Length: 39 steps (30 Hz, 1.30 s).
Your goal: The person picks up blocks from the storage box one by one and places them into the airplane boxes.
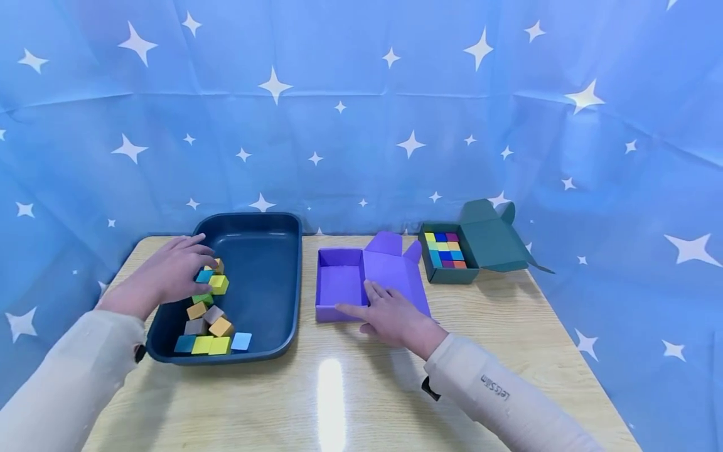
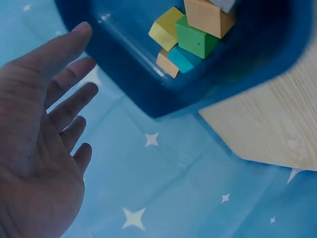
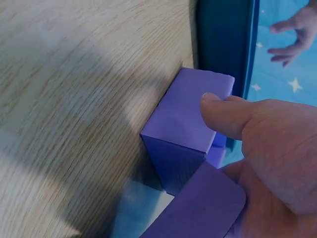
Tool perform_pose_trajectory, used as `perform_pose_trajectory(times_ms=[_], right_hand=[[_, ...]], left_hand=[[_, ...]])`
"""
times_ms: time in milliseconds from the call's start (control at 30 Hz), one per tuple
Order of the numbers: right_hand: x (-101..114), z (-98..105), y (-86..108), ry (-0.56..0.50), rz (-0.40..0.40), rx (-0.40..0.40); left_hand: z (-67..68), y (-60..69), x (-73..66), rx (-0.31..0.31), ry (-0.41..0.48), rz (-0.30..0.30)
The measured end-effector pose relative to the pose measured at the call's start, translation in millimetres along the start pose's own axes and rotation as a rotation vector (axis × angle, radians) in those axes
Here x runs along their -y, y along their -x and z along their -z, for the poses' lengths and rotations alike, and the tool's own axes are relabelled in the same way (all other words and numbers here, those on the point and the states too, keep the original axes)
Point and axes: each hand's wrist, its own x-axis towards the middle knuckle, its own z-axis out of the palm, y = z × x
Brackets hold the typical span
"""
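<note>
My left hand (image 1: pixel 176 271) hovers over the left side of a dark blue tray (image 1: pixel 260 270). Its fingers are spread and loosely bent, with nothing between them; the left wrist view shows them apart from the blocks. Close by in the tray lie a yellow block (image 1: pixel 219 284), a green block (image 2: pixel 195 38) and a teal block (image 2: pixel 183 59). My right hand (image 1: pixel 392 317) holds the front wall of a purple box (image 1: pixel 340 282), whose lid lies folded open to the right. The thumb (image 3: pixel 220 114) lies on the wall's outer face; the other fingers reach over the rim, partly hidden.
A dark green box (image 1: pixel 452 276) with rows of coloured cubes stands at the back right, its lid (image 1: pixel 497 238) folded open. Orange, grey, yellow and light blue blocks (image 1: pixel 241 341) lie near the tray's front. Behind the wooden table (image 1: pixel 271 402) hangs a starry blue cloth (image 1: pixel 350 138).
</note>
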Motion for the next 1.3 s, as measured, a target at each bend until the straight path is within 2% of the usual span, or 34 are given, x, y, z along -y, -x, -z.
perform_pose_trajectory(times_ms=[100,300,567,933,1300], right_hand=[[1.9,0.4,-1.3,-0.014,-0.002,0.005],[1.9,0.3,-0.7,-0.022,-0.018,0.014],[2.1,-1.4,-1.0,-0.01,-0.015,0.013],[4.4,-0.8,-0.3,0.005,-0.023,0.005],[4.6,-1.2,-0.4,0.041,-0.02,0.003]], left_hand=[[-5.3,-12.7,3.3,0.033,-0.009,-0.002],[-17.1,-30.2,5.3,0.093,0.019,0.044],[-31.9,-37.5,6.7,0.132,-0.023,0.073],[-46.4,-39.8,8.1,0.087,-0.049,0.074],[-55.0,-41.7,11.2,0.048,-0.103,0.031]])
